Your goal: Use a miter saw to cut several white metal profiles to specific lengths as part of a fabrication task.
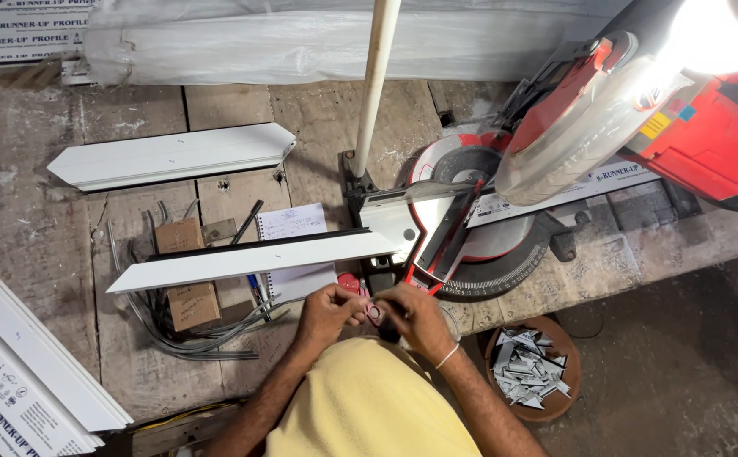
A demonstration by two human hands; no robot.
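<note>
Just one head cam, looking nearly straight down at the counter (326,127) from above, hands (373,311) close below.

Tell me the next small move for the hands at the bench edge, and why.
Probably lift the small red object toward the white profile strip: both the left hand and right hand pinch it just below that strip, beside the miter saw.

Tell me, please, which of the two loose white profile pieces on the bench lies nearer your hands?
The lower white profile piece, resting across the spiral notebook toward the mitre saw. The other white piece lies farther up the bench.
</note>
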